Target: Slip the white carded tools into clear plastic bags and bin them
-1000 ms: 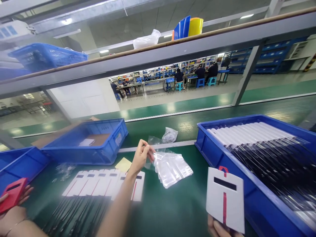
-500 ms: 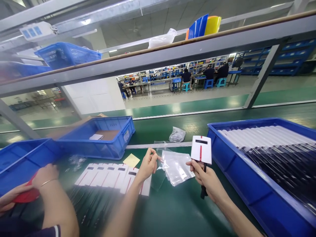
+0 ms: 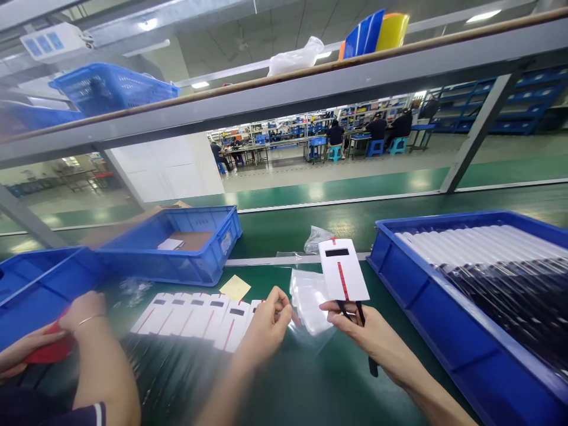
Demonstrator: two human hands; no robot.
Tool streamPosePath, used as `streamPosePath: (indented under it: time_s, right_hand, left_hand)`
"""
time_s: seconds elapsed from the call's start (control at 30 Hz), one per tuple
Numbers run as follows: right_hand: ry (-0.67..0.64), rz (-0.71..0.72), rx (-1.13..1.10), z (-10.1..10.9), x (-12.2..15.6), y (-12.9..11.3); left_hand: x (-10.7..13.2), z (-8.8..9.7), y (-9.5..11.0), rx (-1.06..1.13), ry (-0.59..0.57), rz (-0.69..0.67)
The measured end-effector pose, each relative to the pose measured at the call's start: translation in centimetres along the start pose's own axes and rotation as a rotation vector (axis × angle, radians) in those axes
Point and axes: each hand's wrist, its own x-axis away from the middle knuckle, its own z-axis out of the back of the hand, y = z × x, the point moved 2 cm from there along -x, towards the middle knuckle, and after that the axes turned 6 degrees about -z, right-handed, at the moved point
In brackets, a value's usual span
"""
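My right hand point(image 3: 364, 328) is closed on a white card with a black slot and a red stripe point(image 3: 343, 270), with a black strap hanging below it. My left hand point(image 3: 266, 322) pinches the edge of a clear plastic bag point(image 3: 306, 340), held close beside the card. A stack of clear bags point(image 3: 306, 293) lies on the green table just behind. To the left of my left hand lies a row of several white cards with black straps point(image 3: 195, 313).
A co-worker's hands point(image 3: 82, 313) hold a red item point(image 3: 48, 350) at the left edge. A blue bin of white-and-black items point(image 3: 488, 266) stands at the right. Other blue bins point(image 3: 177, 245) sit at the back left, with a yellow note point(image 3: 235, 287) and a crumpled bag point(image 3: 317, 236) nearby.
My right hand brought the white card left and closer to my left hand. My left hand drew a clear bag off the stack toward me.
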Motion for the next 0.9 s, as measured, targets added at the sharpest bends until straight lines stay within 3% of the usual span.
streamPosePath:
  time_s: [0.17, 0.4, 0.5, 0.67, 0.9]
  right_hand:
    - [-0.048, 0.048, 0.138, -0.6, 2.0, -0.6]
    - [-0.143, 0.134, 0.198, -1.7, 3.3, 0.4]
    - [-0.132, 0.119, 0.177, -1.9, 3.7, 0.4]
    - [-0.112, 0.063, 0.11, -1.4, 3.5, 0.6]
    - [-0.223, 0.004, 0.188, -0.5, 3.7, 0.2]
  left_hand:
    - [1.7, -0.8, 1.1, 0.048, -0.02, 0.051]
    - [2.8, -2.6, 1.4, 0.319, 0.001, 0.087]
    - [3.1, -3.3, 1.1, 0.295, 0.051, 0.083]
    - [3.4, -3.5, 1.2, 0.249, 0.039, 0.113]
    - [3.6, -3.3, 1.8, 0.182, 0.005, 0.105]
